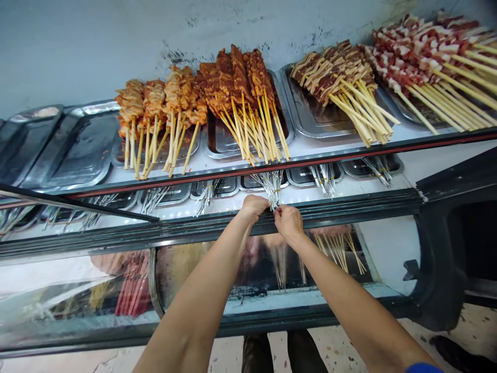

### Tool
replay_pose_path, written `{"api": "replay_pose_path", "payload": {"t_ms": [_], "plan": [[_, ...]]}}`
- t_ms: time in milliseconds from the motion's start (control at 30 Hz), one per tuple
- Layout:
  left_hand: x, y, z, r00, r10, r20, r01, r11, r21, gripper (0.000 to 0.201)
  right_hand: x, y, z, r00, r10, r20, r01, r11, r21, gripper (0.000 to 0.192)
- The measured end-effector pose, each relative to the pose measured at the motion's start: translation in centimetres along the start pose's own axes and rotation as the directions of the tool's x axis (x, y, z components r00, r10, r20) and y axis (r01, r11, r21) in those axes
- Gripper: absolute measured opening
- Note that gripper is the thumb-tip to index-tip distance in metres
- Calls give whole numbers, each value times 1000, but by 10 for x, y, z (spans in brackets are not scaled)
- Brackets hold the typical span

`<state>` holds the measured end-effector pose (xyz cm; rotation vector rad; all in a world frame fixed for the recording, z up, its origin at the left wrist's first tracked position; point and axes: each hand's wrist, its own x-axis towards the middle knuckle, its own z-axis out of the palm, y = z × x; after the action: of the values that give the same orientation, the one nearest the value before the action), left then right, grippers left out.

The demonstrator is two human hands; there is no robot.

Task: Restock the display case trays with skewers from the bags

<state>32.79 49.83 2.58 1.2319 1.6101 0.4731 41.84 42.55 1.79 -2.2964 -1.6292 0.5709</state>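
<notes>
On the lower shelf, a bundle of thin metal skewers point(273, 185) sticks out over the shelf's front edge, its far ends hidden under the upper shelf. My left hand point(256, 205) is closed at the left side of the bundle's near ends. Close beside it, my right hand point(288, 221) pinches the same ends from the right. Under the bundle lies a metal tray point(248, 183). More metal skewers point(325, 178) rest on the tray to the right, and another bunch point(207, 197) lies to the left.
Meat skewers on wooden sticks point(244, 83) fill trays along the upper shelf, with striped meat skewers point(334, 70) and red-and-white ones point(419, 57) at right. Dark sliding rails point(186, 230) run below the hands. Curved glass point(194, 280) covers a lower compartment holding skewers.
</notes>
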Motion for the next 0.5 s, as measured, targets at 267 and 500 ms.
{"api": "replay_pose_path", "payload": {"t_ms": [267,500], "plan": [[11,-15,9,982,185,-39,-183,982,55,11,-10,13,-9,982,-174,72,177,983,-41,23],[-101,-48,-61,924,367,-103,-359,929,95,17,-56,23,-7,977,-215,-16,213,956,201,24]]}}
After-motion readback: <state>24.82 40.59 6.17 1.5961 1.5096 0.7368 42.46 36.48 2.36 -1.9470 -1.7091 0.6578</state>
